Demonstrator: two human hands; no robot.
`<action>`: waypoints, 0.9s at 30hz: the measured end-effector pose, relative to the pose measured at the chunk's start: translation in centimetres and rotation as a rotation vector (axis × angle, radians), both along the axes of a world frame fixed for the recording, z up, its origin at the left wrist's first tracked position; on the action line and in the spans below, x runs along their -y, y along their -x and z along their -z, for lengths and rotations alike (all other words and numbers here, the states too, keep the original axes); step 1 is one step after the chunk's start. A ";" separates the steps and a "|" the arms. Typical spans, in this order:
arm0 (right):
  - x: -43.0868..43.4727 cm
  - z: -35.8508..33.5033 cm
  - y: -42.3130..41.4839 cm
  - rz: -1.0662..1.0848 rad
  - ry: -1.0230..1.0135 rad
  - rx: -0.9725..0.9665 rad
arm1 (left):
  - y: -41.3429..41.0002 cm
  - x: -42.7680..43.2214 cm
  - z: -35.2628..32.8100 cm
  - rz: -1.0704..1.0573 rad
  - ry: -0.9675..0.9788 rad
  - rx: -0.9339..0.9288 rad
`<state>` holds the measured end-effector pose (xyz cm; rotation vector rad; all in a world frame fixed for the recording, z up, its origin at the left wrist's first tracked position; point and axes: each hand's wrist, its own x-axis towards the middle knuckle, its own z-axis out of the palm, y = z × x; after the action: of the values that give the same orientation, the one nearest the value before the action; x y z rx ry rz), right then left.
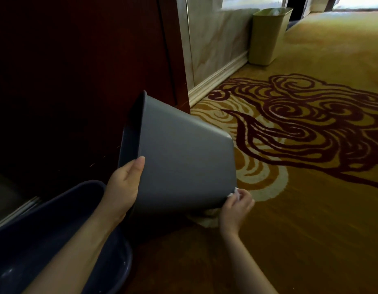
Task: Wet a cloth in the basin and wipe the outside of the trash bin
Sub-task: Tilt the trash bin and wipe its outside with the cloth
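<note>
The left hand's (124, 185) grip is closed on the rim of the trash bin (183, 158): the thumb lies flat on the outer wall and the fingers go inside, out of sight. The right hand's (234, 211) grip is narrow, fingers curled round a white cloth (211, 218) and pressing it to the bin's lower edge near the base corner.

The bin is plain matte grey plastic with smooth tapered sides and rounded corners. It is tipped hard over, its mouth turned left toward the dark wood panel (77, 81) and its base toward the patterned carpet (311, 209). Its inside is in deep shadow.

Most of the cloth is hidden under the bin and behind the hand; only a bunched bit and a small tip show. Whether the bin's low edge touches the carpet is hard to tell. The dark blue basin (56, 219) sits just beside the left forearm, cut off by the frame, its contents perhaps too dim to read.
</note>
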<state>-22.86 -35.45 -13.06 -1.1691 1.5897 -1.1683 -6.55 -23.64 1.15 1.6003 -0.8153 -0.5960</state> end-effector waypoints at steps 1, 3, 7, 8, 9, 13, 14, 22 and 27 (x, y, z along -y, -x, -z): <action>0.7 0.2 0.6 0.002 -0.053 0.022 | -0.1 -0.1 0.1 -0.007 -0.011 0.038; 1.6 0.1 1.5 0.020 -0.120 0.079 | 0.1 -0.2 0.0 -0.021 -0.014 0.083; 2.7 -1.6 2.2 0.064 -0.090 0.148 | 0.8 -0.2 -0.5 -0.051 -0.032 0.217; 2.9 -2.3 2.2 0.059 -0.074 0.160 | 1.0 -0.2 -0.7 -0.048 -0.039 0.269; 3.0 -3.1 2.1 0.048 -0.052 0.169 | 1.1 -0.2 -0.8 -0.036 -0.040 0.318; 3.4 -6.6 1.6 -0.018 0.138 0.126 | 0.5 -0.6 -0.7 0.075 -0.050 0.407; 3.5 -7.7 1.4 -0.044 0.196 0.114 | -0.1 -0.9 -0.7 0.107 -0.068 0.393; 4.0 -15.5 -1.9 -0.250 0.552 -0.019 | -4.7 -3.6 -0.8 0.435 -0.279 0.129; 5.2 -16.6 -4.0 -0.372 0.518 -0.190 | -4.4 -3.4 -2.0 0.500 -0.314 -0.003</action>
<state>-18.85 -40.69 3.52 -1.8677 1.1508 -1.2788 -2.14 -20.25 3.12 1.6780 -1.1764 -1.1271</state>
